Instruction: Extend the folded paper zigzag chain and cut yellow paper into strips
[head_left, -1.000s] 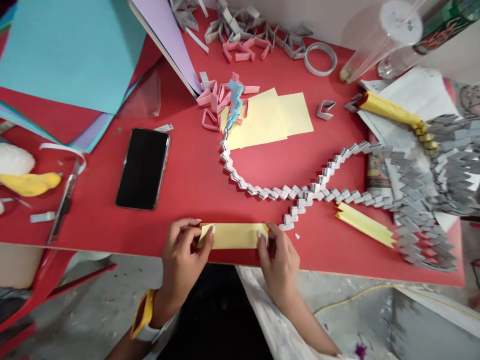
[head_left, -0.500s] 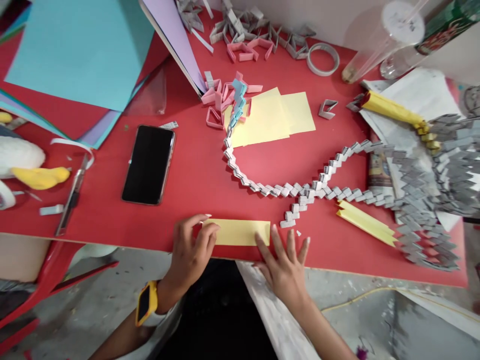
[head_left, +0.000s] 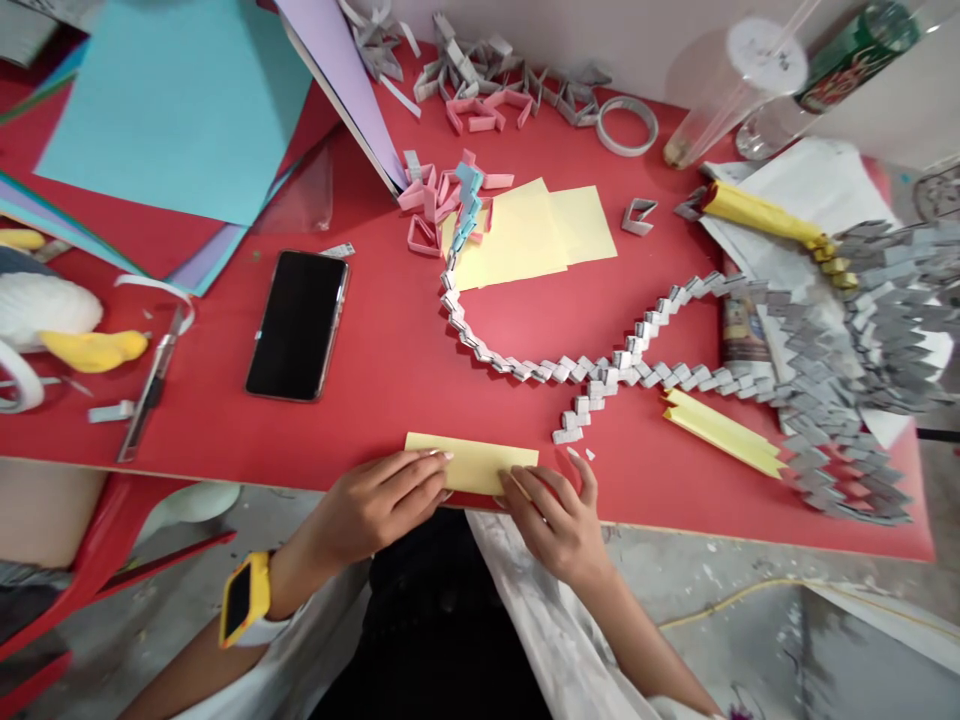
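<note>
The red table (head_left: 375, 330) is carrying everything, and a blue sheet (head_left: 172, 110) is covering its far left corner. A grey woven mat (head_left: 847, 380) of folded links is spreading along the right edge. A chain (head_left: 525, 368) of the same links is looping from it across the middle towards two yellow sheets (head_left: 525, 230). That much linking is looking finished. A phone (head_left: 298, 325) is lying face up left of the middle.

At the near edge, the left hand (head_left: 375, 505) is lying open with its fingers stretched flat, pressing the near left part of a yellow strip (head_left: 472, 460). The right hand (head_left: 559, 520) is bending its fingers onto the strip's right end. Whether it is pinching the paper is not showing.

The strip is lying flat along the near edge, just short of the chain's loose end. It is looking like a long folded band, not yet a link and not yet joined to anything.

A second strip (head_left: 720, 432) is waiting near the mat, seemingly folded lengthwise and likewise unlinked. Pink links (head_left: 435, 200) are heaping beside the yellow sheets, and one grey link (head_left: 637, 215) is sitting alone beyond them, both unjoined.
</note>
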